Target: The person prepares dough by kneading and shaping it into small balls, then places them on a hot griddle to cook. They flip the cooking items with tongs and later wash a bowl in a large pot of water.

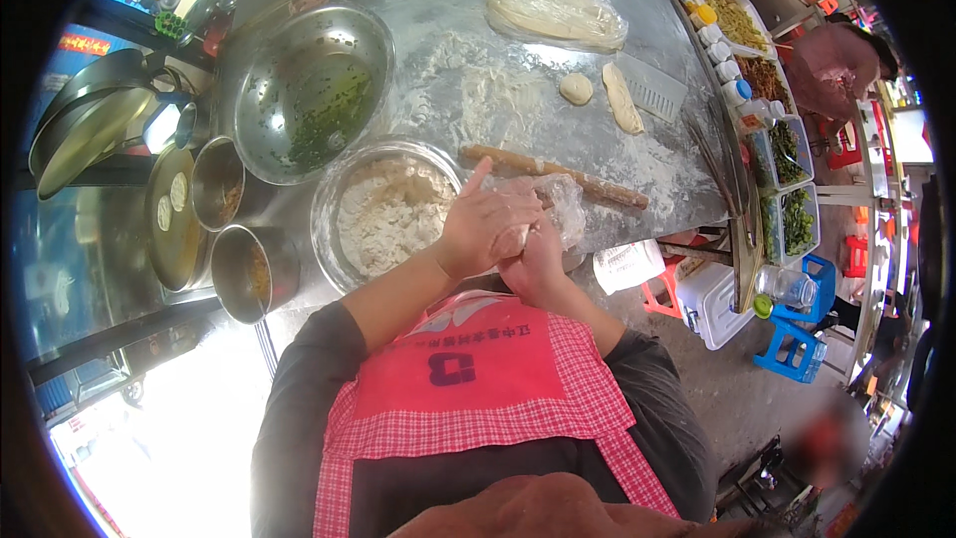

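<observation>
My left hand point(487, 218) lies over my right hand point(539, 255), the two touching beside the rim of a steel bowl of flour point(396, 217). One finger of the left hand points up and away. Whatever sits between the palms is mostly hidden. A crumpled clear plastic bag point(565, 202) shows just past my fingers; I cannot tell whether I grip it. Beyond the hands a floury wooden rolling pin point(597, 184) rests on the metal worktop point(418, 90). Farther off are a round dough ball point(576, 89), a long dough strip point(622, 99) and a dough scraper point(652, 87).
A large steel basin point(261, 119) holds green bits in liquid. Plastic film covers a big dough slab point(556, 13). At left stand steel pots point(254, 291) and a griddle point(163, 239) with two pale rounds. Food tubs point(795, 220) and capped bottles point(728, 72) line the right edge.
</observation>
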### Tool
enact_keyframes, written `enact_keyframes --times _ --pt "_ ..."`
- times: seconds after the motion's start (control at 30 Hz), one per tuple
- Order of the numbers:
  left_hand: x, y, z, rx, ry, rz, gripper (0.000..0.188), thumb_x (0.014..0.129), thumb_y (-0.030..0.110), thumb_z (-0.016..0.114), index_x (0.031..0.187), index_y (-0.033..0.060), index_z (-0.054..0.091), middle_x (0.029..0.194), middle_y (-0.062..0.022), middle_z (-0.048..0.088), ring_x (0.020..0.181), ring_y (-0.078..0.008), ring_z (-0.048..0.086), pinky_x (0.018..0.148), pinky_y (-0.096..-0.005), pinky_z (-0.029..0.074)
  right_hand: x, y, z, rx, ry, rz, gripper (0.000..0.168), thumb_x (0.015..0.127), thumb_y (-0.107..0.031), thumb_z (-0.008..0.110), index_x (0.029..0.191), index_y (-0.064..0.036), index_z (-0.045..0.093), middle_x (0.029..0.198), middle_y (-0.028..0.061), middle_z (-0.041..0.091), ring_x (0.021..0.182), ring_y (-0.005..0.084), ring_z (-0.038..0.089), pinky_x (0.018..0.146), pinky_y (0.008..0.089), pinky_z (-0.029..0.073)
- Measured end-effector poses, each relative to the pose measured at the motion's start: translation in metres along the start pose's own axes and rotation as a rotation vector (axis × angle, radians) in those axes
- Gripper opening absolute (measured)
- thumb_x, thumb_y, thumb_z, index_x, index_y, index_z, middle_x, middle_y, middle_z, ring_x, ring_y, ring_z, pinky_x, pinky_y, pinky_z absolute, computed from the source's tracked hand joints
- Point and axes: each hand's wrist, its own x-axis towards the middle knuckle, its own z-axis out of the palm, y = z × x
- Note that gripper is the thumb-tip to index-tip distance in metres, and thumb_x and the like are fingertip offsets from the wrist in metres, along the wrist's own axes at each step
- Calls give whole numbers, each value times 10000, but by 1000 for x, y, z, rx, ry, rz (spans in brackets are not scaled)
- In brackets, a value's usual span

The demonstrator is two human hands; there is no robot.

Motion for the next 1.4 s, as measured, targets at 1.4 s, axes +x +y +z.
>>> enact_keyframes --times 1.4 --pt "-382 150 -157 409 800 -552 559 824 298 602 1314 77 451 1408 -141 367 1359 -308 270 1115 -499 151 -93 362 66 -534 -169 799 464 976 -416 319 1254 -74 463 1276 88 496 1154 245 507 972 387 425"
